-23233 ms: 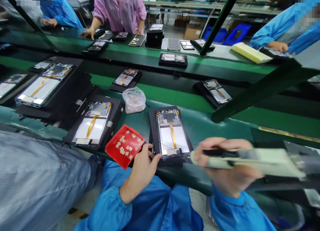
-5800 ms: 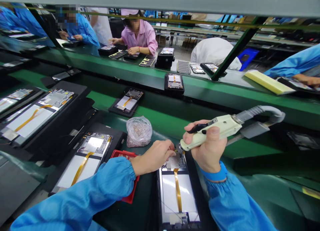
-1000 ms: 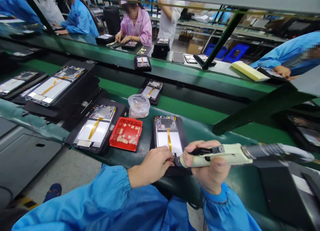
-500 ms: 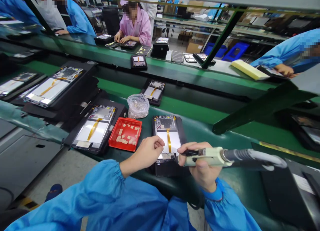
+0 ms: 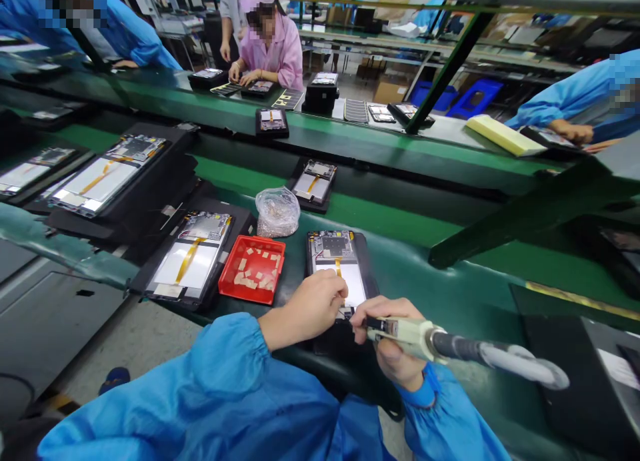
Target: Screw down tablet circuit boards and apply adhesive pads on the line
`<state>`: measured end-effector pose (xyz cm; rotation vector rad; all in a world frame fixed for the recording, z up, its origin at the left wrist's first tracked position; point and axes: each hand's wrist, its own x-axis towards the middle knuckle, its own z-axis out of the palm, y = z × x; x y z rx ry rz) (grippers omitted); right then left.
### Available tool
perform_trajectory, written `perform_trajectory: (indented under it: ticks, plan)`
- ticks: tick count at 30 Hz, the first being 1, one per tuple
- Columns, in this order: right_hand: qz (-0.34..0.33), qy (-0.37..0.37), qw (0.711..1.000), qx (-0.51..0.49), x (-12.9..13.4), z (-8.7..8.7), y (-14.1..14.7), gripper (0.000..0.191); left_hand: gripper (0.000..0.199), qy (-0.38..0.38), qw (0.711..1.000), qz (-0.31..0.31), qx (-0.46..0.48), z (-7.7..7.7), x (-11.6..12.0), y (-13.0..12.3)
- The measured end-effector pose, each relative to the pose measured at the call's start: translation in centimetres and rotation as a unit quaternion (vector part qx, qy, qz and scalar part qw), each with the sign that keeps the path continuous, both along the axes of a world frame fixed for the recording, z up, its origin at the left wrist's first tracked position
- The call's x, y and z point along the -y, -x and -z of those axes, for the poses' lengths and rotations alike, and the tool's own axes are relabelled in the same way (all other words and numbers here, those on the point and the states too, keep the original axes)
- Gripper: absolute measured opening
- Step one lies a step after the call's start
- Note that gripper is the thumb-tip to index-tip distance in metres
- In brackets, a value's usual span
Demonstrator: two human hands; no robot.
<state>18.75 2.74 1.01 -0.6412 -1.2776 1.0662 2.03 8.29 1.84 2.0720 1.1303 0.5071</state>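
My left hand (image 5: 310, 308) rests with curled fingers on the lower part of an opened tablet (image 5: 340, 274), which lies in a black holder on the green belt. Its fingers hide part of the tablet's yellow ribbon cable, and I cannot tell whether they pinch anything small. My right hand (image 5: 390, 334) grips a cream-coloured handheld electric tool (image 5: 405, 331) with a grey hose (image 5: 500, 354). The tool's tip sits close to the tablet's lower edge, beside my left fingers, and the hand hides the contact point.
A red tray (image 5: 253, 291) of tan pads and a clear bag of small metal parts (image 5: 277, 212) sit left of the tablet. Other opened tablets lie on the belt (image 5: 400, 248). A black mat (image 5: 565, 388) lies at right. Co-workers sit at the far bench.
My left hand has moved from the tablet's edge onto its lower part. My right hand has shifted left and down, with the tool's hose now sloping toward the lower right.
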Motion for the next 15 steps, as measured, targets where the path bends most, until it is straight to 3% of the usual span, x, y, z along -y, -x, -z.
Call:
perform_trajectory:
  ticks: [5,9,11,13,15]
  plan:
    - [0.041,0.011,0.997,-0.065,0.1,-2.9,-0.8,0.036,0.006,-0.051,0.987,0.067,-0.139,0.8,-0.4,-1.9]
    - [0.143,0.093,0.981,-0.088,0.0,-5.3,-5.4,0.039,0.011,-0.051,0.975,0.081,-0.202,1.3,-0.5,-3.1]
    - [0.199,0.202,0.958,-0.035,-0.3,-4.8,-8.8,0.038,0.011,-0.052,0.972,0.088,-0.212,1.0,-0.6,-3.3]
    - [0.198,0.347,0.914,0.073,-0.5,-3.1,-12.1,0.042,0.01,-0.036,0.98,0.074,-0.181,0.3,-0.6,-3.0]
    - [0.181,0.421,0.866,0.199,-0.7,-1.0,-14.9,0.044,0.011,0.016,0.995,0.022,-0.099,-0.6,-0.7,-1.8]
